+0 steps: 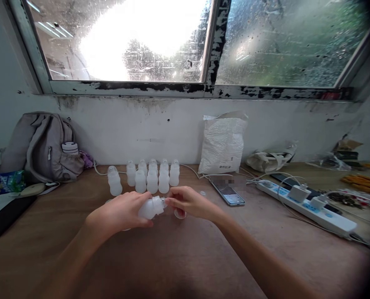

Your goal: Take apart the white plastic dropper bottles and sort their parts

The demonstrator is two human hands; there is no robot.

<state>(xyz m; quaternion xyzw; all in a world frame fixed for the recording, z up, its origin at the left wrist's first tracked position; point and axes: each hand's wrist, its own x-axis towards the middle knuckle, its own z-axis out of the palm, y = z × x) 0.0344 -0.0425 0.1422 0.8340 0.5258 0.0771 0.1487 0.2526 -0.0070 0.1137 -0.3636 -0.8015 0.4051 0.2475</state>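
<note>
My left hand (119,212) is wrapped round a small white plastic bottle (150,207), held on its side above the brown table (185,257). My right hand (189,202) pinches the bottle's neck end, where a clear cap sits. A loose clear cap (180,214) lies on the table just under my right hand. Behind the hands stand several more white bottles with clear caps (152,176), grouped in rows; one bottle (114,180) stands a little to their left.
A grey backpack (44,145) leans on the wall at left, with a black flat object (7,216) before it. A white sack (222,143), a phone (228,192) and a power strip with chargers (306,205) lie to the right. Another small cap (202,193) lies near the phone.
</note>
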